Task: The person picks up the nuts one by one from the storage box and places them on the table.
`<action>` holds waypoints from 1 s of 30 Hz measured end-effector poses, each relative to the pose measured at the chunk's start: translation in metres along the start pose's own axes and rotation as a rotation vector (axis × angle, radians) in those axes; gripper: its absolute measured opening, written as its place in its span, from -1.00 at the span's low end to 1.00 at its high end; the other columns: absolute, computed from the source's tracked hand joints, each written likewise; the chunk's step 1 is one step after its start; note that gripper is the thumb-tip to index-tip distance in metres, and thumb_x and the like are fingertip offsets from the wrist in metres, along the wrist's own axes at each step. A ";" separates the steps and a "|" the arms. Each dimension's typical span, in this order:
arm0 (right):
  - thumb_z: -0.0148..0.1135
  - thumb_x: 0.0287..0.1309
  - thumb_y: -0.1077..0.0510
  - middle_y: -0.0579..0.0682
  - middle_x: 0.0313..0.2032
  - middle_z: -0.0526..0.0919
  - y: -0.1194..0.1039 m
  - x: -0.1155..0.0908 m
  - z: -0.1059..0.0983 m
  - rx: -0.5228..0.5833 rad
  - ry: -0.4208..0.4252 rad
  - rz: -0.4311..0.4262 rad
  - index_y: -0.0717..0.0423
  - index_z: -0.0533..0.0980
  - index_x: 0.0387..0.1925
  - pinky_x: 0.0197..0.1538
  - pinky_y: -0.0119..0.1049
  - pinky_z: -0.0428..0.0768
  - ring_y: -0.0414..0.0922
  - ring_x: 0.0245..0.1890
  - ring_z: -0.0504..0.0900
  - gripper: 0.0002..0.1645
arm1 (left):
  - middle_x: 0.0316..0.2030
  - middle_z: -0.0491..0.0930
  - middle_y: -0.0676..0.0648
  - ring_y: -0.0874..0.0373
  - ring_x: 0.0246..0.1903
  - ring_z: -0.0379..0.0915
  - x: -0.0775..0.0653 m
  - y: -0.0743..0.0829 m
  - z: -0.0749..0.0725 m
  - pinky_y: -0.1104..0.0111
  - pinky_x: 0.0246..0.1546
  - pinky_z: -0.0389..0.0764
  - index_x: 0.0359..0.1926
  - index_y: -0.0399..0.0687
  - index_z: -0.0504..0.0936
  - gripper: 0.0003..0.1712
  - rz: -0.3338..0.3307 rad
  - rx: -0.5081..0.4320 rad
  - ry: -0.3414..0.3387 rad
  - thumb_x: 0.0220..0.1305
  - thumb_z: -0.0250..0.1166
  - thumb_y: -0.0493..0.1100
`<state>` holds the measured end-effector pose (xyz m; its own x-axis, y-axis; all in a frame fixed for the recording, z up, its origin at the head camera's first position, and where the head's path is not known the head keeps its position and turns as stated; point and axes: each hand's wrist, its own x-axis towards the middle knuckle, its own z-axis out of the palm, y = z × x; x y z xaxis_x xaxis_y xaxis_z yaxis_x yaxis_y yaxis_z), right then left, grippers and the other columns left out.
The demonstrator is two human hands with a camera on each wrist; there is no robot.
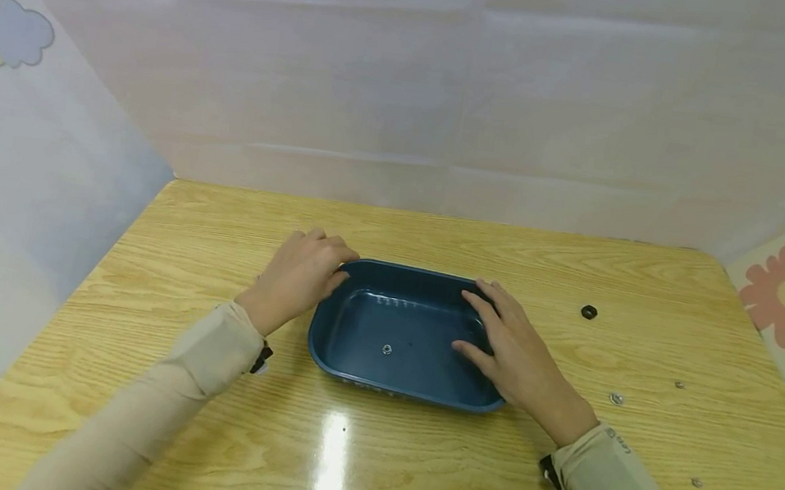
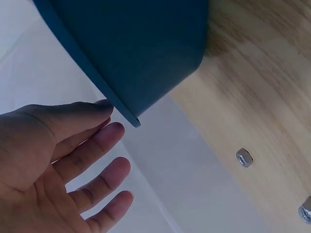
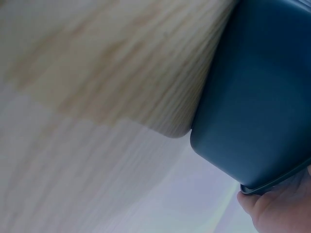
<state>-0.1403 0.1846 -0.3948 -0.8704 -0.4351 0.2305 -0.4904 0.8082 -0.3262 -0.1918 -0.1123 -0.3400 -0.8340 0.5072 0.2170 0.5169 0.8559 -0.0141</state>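
Observation:
A dark blue rectangular plastic tray stands on the wooden table, with a small silver nut on its floor. At its far left corner my left hand pinches the rim, thumb against the edge in the left wrist view. The other fingers hang off the tray, loosely bent. My right hand reaches over the right side, its fingers spread and fairly straight. Its upper fingers meet the far right rim, while the thumb points inward over the tray. In the right wrist view the hand touches the rim from below.
Right of the tray lie a black nut, a silver flange nut and two smaller nuts. The left wrist view shows a hex nut and another nut on the table. Cloth-like walls border the tabletop.

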 end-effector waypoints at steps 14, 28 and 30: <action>0.24 0.06 -0.10 0.15 0.37 0.06 0.001 0.000 -0.002 0.003 -0.018 -0.002 0.09 0.13 0.34 0.32 0.12 0.17 0.18 0.38 -0.01 -0.12 | -0.12 0.64 0.05 0.10 -0.23 0.47 -0.008 0.020 0.008 0.22 -0.18 0.47 -0.05 0.07 0.63 -0.67 0.065 -0.017 -0.042 0.11 0.31 -0.11; 0.24 0.05 -0.11 0.13 0.37 0.06 0.000 0.001 -0.001 0.002 -0.015 0.014 0.07 0.15 0.33 0.32 0.10 0.18 0.15 0.39 -0.01 -0.13 | -0.22 0.65 0.10 0.14 -0.27 0.44 -0.012 0.032 0.022 0.23 -0.14 0.44 -0.11 0.08 0.66 -0.68 0.113 0.002 -0.061 0.06 0.35 -0.04; 0.25 0.05 -0.11 0.14 0.37 0.06 0.001 0.001 -0.001 0.005 -0.018 0.012 0.08 0.14 0.33 0.32 0.12 0.17 0.17 0.39 -0.01 -0.13 | -0.22 0.65 0.09 0.14 -0.27 0.45 -0.012 0.033 0.024 0.22 -0.14 0.44 -0.11 0.07 0.66 -0.68 0.120 0.001 -0.064 0.06 0.35 -0.03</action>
<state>-0.1415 0.1851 -0.3936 -0.8769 -0.4323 0.2104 -0.4800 0.8115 -0.3332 -0.1689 -0.0878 -0.3663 -0.7767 0.6114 0.1514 0.6136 0.7887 -0.0376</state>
